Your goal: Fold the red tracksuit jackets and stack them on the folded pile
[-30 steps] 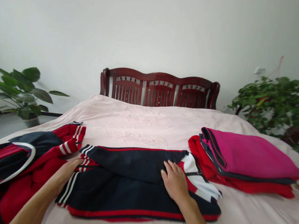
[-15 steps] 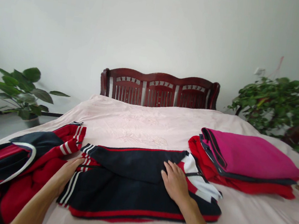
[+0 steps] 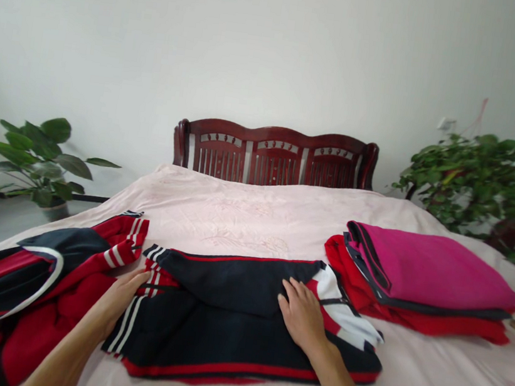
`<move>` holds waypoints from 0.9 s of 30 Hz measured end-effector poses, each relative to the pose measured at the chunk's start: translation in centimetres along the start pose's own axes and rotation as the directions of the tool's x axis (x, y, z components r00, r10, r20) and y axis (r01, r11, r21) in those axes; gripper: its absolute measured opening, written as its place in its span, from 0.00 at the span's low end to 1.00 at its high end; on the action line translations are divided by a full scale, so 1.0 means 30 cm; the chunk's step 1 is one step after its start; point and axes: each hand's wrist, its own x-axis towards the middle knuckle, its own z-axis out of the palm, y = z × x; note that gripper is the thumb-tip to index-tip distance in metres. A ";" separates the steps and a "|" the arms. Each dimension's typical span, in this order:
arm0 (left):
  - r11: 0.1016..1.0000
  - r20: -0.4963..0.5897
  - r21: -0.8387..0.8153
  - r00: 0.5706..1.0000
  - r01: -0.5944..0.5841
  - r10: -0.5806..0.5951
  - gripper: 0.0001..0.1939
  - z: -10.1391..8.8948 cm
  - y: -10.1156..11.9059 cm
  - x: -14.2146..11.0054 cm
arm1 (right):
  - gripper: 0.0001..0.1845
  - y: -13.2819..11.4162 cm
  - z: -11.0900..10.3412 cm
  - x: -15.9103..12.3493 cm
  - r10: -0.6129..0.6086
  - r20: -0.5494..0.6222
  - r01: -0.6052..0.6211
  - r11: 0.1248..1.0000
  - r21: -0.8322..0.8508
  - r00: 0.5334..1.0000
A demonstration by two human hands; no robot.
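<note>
A navy jacket with red and white stripes lies partly folded on the pink bedsheet in front of me. My right hand rests flat on its folded upper layer, fingers stretched out. My left hand touches the jacket's striped left edge, fingers extended under or against the cuff. Neither hand grips anything I can see.
A heap of red, navy and white garments lies at the left. A folded stack with a magenta piece on top sits at the right. A dark wooden headboard stands behind, with potted plants on the left and right.
My left hand has slid slightly right, pushing the jacket's striped left edge inward. My right hand has stayed in place.
</note>
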 end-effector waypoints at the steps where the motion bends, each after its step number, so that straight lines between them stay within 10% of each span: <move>1: 1.000 0.004 -0.005 1.000 -0.003 0.003 0.10 0.004 0.006 -0.007 | 0.26 0.000 0.000 0.000 0.001 0.000 -0.001 1.000 0.001 1.000; 27: 0.986 0.307 -0.074 0.937 -0.152 0.167 0.33 0.130 0.087 -0.163 | 0.27 0.000 -0.002 0.000 -0.001 0.014 0.002 1.000 -0.015 1.000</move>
